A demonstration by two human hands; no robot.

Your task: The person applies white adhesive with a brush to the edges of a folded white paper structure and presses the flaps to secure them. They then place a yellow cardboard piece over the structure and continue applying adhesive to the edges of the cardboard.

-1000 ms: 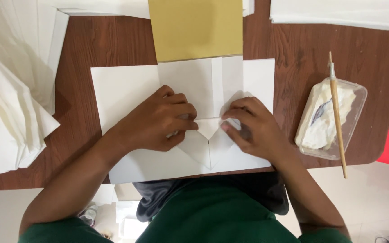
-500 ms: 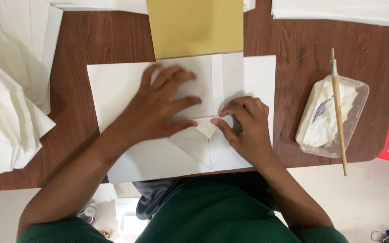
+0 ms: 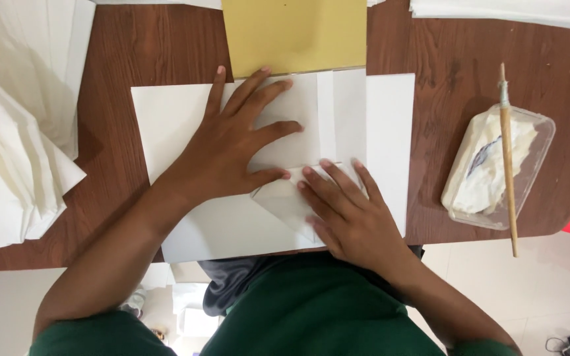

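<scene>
White folded paper (image 3: 338,118) lies under both your flat, open palms, nothing gripped: left hand (image 3: 232,148), right hand (image 3: 348,211). Uneven pressing may skew the triangular flap (image 3: 285,201).

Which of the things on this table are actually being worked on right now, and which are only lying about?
In hand:
left hand
right hand
folded white paper
white backing sheet

Lying about:
yellow sheet
brush
clear tub of white paste
stacked white paper
</scene>
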